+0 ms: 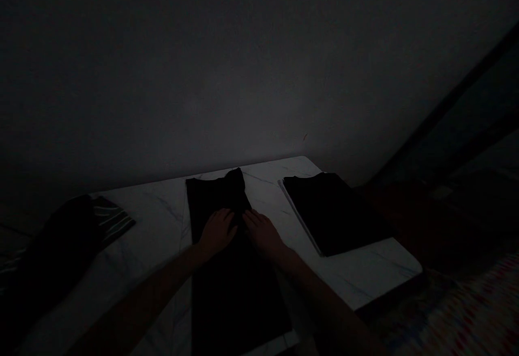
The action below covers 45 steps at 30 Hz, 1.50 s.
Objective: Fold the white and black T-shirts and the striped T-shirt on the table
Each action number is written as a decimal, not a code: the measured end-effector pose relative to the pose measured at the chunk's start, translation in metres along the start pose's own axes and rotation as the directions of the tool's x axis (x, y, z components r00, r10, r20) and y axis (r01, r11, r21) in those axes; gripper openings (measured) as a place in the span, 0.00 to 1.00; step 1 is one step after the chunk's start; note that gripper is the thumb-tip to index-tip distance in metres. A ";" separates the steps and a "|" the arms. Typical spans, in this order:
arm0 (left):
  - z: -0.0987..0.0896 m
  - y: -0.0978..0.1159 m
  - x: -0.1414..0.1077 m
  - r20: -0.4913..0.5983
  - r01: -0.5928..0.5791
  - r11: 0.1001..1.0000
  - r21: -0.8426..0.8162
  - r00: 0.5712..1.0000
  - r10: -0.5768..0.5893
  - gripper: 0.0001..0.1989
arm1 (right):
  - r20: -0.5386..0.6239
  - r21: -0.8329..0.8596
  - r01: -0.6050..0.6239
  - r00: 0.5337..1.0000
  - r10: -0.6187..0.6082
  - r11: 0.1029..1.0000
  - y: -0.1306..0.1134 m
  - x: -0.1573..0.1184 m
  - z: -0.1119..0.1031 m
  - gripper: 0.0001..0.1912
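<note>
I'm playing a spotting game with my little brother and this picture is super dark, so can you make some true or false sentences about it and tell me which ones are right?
1. The left hand and the right hand both touch the long black cloth on the table. True.
2. The table top is plain red. False: it is whitish with darker streaks, like marble.
3. A folded dark pile lies to the right of both hands. True.
4. The left hand is holding a spoon. False: it lies on the black cloth.
5. Part of the dark heap on the left has light stripes. True.
6. The wall is bright yellow. False: it looks dim grey.
</note>
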<state>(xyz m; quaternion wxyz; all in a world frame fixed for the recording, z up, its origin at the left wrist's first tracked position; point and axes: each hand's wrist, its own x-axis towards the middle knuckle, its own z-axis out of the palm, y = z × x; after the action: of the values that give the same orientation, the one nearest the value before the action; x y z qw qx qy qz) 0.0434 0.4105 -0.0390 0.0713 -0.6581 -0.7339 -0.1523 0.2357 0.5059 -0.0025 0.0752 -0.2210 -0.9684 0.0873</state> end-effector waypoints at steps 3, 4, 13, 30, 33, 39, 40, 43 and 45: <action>0.002 0.002 -0.003 -0.015 0.064 0.998 0.002 0.998 -0.064 0.23 | 0.084 -0.016 0.022 0.996 -0.021 1.000 0.012 0.021 0.015 0.29; 0.002 0.002 -0.004 -0.013 0.079 0.997 -0.001 0.997 -0.079 0.24 | 0.104 -0.018 -0.004 0.995 0.006 1.000 0.017 0.022 0.017 0.31; 0.001 0.002 -0.008 -0.038 0.114 0.993 -0.036 0.993 -0.115 0.22 | 0.105 -0.046 -0.003 0.994 0.008 0.999 0.026 0.023 0.017 0.33; 0.006 -0.002 -0.009 0.058 0.109 0.994 0.006 0.992 -0.109 0.33 | 0.061 -0.115 0.027 0.998 -0.020 0.993 0.039 0.099 0.031 0.30; 0.003 0.000 -0.009 0.078 0.113 0.994 -0.005 0.991 -0.112 0.32 | 0.014 -0.123 -0.059 0.998 0.062 0.991 0.042 0.106 0.035 0.29; 0.003 0.000 -0.009 0.100 0.119 0.992 -0.044 0.988 -0.114 0.33 | 0.010 -0.144 -0.046 0.999 0.048 0.989 0.045 0.121 0.038 0.30; 0.003 0.000 -0.009 0.101 0.119 0.992 -0.047 0.988 -0.114 0.33 | 0.001 -0.146 -0.084 0.996 0.085 0.986 0.044 0.124 0.038 0.30; 0.003 0.000 -0.009 0.110 0.122 0.991 -0.047 0.987 -0.116 0.33 | -0.023 -0.129 -0.061 0.998 0.059 0.990 0.042 0.136 0.037 0.31; 0.004 0.000 -0.009 0.111 0.120 0.992 -0.044 0.987 -0.115 0.33 | 0.019 -0.117 -0.008 1.000 0.011 0.993 0.041 0.144 0.037 0.32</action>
<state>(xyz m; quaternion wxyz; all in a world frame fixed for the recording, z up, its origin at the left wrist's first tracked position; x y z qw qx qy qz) 0.0447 0.4032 -0.0452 0.0059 -0.6225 -0.7702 -0.1388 0.1177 0.6003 -0.0311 0.0520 -0.2288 -0.9715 0.0328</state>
